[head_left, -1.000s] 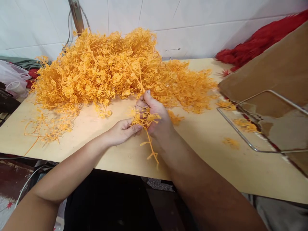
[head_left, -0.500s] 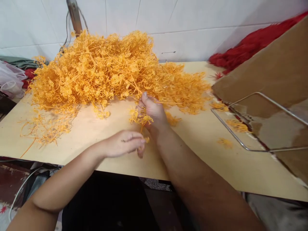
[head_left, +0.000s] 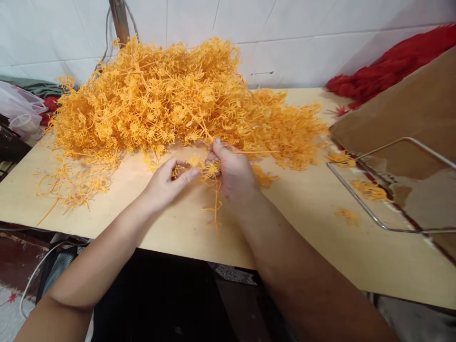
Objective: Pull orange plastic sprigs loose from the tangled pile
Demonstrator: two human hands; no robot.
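Note:
A big heap of orange plastic sprigs (head_left: 171,95) covers the back of a light wooden table (head_left: 306,199). My right hand (head_left: 233,173) is closed round a small bunch of orange sprigs (head_left: 210,171), and one stem (head_left: 215,209) hangs down from it toward the table's front edge. My left hand (head_left: 167,183) is beside it on the left, fingers curled and pinching at the same bunch. Both hands sit just in front of the heap.
A brown cardboard box (head_left: 409,114) with a metal wire frame (head_left: 374,213) stands at the right, loose orange bits by it. Red fluffy material (head_left: 388,66) lies at the back right. A plastic bag (head_left: 17,114) sits far left. White tiled wall behind.
My left hand has come back up from the table's front edge to the bunch in my right hand. The right hand has stayed in place with its sprigs.

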